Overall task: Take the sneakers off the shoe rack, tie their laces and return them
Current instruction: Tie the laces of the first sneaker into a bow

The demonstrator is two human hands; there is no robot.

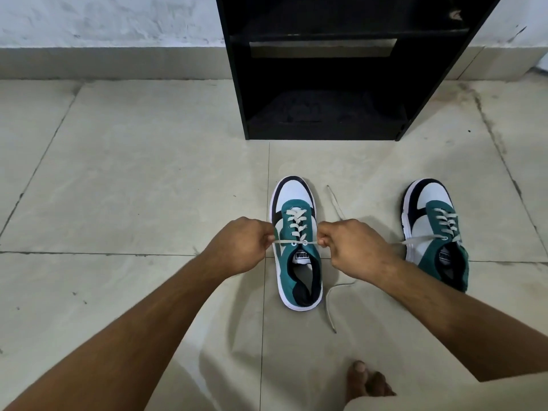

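Nearest me, bare toes (366,381) rest on the floor (118,173). Just ahead, my left hand (240,247) and right hand (353,247) are each closed on a lace end (283,241), pulling it taut across the top eyelets of the left sneaker (296,241). A loose lace tail (330,304) trails beside it. The right sneaker (436,232) sits apart, apparently untied. Beyond stands the rack (326,84), its shelves showing no shoes. My worry: uneven tension could slip the crossing loose, or the light shoe could skid on smooth tile.
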